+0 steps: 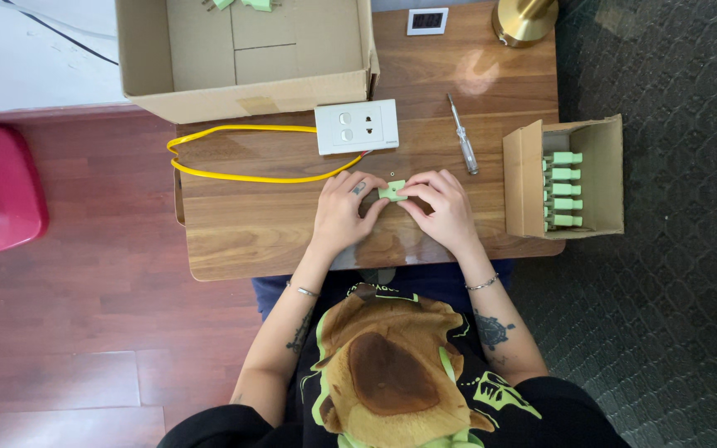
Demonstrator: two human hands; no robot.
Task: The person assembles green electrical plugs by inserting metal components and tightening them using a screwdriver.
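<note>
1. Hands meet at the middle of the wooden table (275,224): the left hand (343,211) and the right hand (441,207) both close on a small pale-green plastic connector piece (392,190), fingertips pinching it from either side just above the tabletop.
2. Fingers of both hands are curled and pressed in on the piece, none spread; what the tips do on its hidden faces I cannot tell.
3. Just beyond the hands lies a white rectangular wall socket plate (357,127), with a yellow wire (242,153) looping away to its left.
4. To the right of the plate rests a slim clear-handled screwdriver (462,134), untouched.
5. At the right edge a small open cardboard box (599,178) holds a row of matching green pieces.
6. A large open cardboard carton (201,58) stands at the far side.
7. By my judgement the piece is being fitted or adjusted by hand; the next move calls for a steady pinch, and likely one hand freed for the screwdriver.
</note>
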